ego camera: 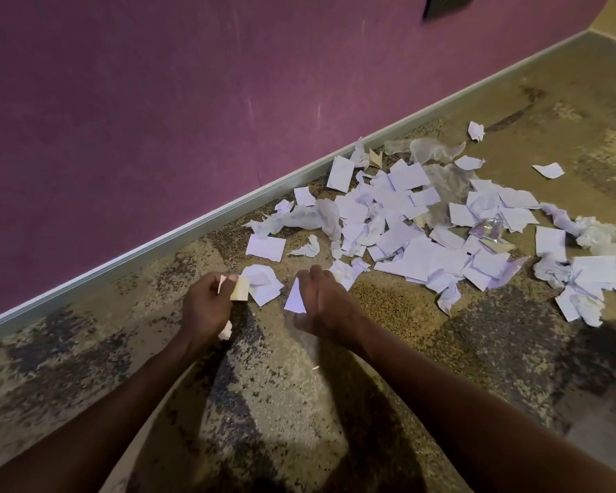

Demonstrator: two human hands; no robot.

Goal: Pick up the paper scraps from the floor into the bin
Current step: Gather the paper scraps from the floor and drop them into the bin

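Left hand [207, 304] curled round a small wad of scraps [239, 289], one crumpled bit poking out below the palm. Right hand [326, 300] pinching a triangular white scrap [295, 298], fingers bent. Main heap of paper scraps [424, 229] ahead and to the right on the floor [264, 403], strung along the purple wall [157, 119], nearer the right hand. No bin in view.

Dim warm indoor light from behind and above; forearms throw dark shadows on floor [281, 403]. Wide-angle bending at edges, baseboard [178, 231] bowed. Slightly soft.
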